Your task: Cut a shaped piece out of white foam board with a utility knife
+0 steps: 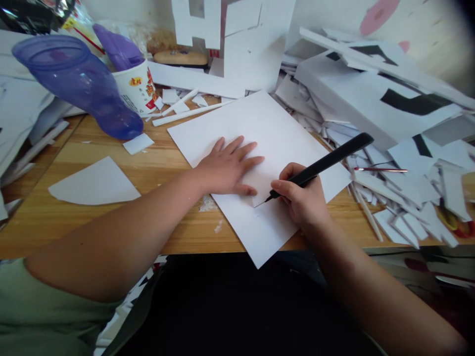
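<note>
A large white sheet (pixel 260 242) lies at an angle on the wooden table, one corner hanging past the front edge. My left hand (pixel 226 168) rests flat on it with fingers spread. Under that hand, the faint edge of what looks like a smaller white piece (pixel 259 195) shows; most of it is hidden. Just right of it, my right hand (pixel 302 195) is closed around a thick black pen (pixel 330 157). The pen's thin tip touches the sheet at a short dark line, close to my left thumb.
Left on the wooden table (pixel 166 212) lie a curved white offcut (pixel 94 183), a purple translucent vase-like container (pixel 81 74) and a paper cup (pixel 139 91). White scraps (pixel 404 193) pile up at right, with a thin red stick (pixel 382 170) and scissors (pixel 451 217). White cut-out boards (pixel 256 49) stand behind.
</note>
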Action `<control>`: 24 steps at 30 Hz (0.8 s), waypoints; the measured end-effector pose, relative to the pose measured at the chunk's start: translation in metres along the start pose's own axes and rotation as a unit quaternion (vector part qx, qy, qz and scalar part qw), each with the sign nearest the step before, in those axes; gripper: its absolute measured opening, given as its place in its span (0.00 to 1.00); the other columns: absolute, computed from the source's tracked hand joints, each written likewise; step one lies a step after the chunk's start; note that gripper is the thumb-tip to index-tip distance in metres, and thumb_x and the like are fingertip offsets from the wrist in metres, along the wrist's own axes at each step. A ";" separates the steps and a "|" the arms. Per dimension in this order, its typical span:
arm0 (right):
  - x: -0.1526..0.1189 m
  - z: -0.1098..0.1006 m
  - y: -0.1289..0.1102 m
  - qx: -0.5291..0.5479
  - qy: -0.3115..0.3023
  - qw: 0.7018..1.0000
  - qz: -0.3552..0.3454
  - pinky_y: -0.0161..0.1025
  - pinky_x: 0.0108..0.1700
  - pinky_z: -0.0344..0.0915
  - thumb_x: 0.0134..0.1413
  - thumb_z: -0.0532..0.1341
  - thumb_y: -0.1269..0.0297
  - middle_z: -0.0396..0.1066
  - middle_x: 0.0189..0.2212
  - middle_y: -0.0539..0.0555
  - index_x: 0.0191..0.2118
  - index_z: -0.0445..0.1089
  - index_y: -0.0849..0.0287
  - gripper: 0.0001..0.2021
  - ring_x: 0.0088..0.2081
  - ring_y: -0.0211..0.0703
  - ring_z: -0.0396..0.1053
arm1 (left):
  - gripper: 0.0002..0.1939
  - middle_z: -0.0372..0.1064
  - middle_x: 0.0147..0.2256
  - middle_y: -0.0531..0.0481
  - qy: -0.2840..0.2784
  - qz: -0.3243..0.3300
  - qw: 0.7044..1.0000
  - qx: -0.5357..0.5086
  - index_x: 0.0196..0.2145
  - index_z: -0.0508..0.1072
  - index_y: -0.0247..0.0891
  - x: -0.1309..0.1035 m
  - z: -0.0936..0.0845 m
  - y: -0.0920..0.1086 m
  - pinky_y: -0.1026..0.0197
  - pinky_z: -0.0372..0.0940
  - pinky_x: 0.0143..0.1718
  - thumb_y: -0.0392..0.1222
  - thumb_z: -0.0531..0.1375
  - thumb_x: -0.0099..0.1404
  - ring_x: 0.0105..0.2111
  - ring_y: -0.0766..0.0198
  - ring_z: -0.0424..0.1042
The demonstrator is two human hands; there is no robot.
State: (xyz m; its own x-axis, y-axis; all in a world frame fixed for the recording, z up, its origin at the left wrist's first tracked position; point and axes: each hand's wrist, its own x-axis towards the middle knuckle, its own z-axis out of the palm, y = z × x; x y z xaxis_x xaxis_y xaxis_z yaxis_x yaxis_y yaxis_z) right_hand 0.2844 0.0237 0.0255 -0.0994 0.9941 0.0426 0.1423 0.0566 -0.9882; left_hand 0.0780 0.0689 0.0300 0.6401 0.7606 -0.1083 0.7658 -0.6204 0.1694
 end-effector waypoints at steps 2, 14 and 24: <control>0.000 0.000 -0.001 0.008 -0.003 1.000 0.004 0.33 0.20 0.52 0.42 0.69 0.62 0.60 0.15 0.43 0.22 0.65 0.57 0.12 0.18 0.33 0.57 | 0.44 0.36 0.71 0.42 0.003 0.002 1.000 -0.001 0.68 0.49 0.48 0.000 0.000 0.000 0.30 0.32 0.62 0.71 0.51 0.61 0.69 0.38 0.32; 0.003 -0.003 -0.017 -0.050 -0.051 0.997 0.025 0.33 0.21 0.53 0.40 0.69 0.61 0.64 0.17 0.45 0.23 0.66 0.58 0.11 0.20 0.33 0.58 | 0.48 0.33 0.71 0.43 -0.012 0.002 1.000 -0.006 0.68 0.48 0.50 0.000 -0.001 0.001 0.29 0.30 0.62 0.73 0.54 0.57 0.69 0.39 0.30; 0.008 -0.011 -0.020 -0.114 -0.072 0.991 0.026 0.34 0.23 0.58 0.38 0.71 0.57 0.67 0.19 0.47 0.23 0.67 0.58 0.14 0.23 0.36 0.63 | 0.54 0.30 0.71 0.46 -0.043 0.002 0.999 0.008 0.68 0.46 0.51 -0.002 -0.004 0.002 0.32 0.26 0.63 0.75 0.58 0.50 0.69 0.41 0.27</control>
State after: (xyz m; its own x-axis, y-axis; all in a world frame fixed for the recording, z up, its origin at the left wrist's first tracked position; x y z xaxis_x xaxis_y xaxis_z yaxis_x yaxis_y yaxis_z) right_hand 0.2920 0.0320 0.0475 -0.2232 0.9737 -0.0450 0.3678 0.0413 -0.9290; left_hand 0.0785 0.0669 0.0344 0.6455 0.7392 -0.1924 0.7638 -0.6267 0.1544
